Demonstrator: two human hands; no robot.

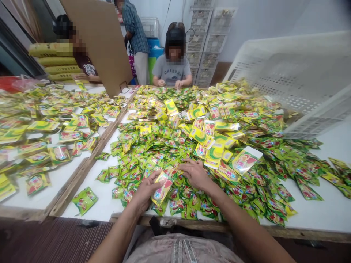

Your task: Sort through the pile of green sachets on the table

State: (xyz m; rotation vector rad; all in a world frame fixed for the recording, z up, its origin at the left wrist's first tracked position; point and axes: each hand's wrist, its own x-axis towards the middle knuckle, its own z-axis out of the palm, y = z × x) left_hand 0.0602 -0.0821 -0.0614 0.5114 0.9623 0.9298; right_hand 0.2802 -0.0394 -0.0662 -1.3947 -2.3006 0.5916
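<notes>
My left hand (146, 190) is closed on a small yellow and green printed carton (162, 190), held tilted at the near edge of a heap of packets. My right hand (196, 174) rests over the heap to the right of the carton, its fingers stretched out and slightly apart. Beneath both hands lie many small green sachets (131, 162) with red fruit pictures. Just beyond my right hand, yellow cartons (215, 150) lie loosely on top of the sachets, one with a white flap sticking out.
A white plastic crate (276, 69) lies tipped at the right, with cartons at its mouth. A wooden strip (90, 157) divides the white table; more cartons (59, 153) lie left of it. A cardboard panel (94, 44) stands upright. A person (172, 69) sits opposite.
</notes>
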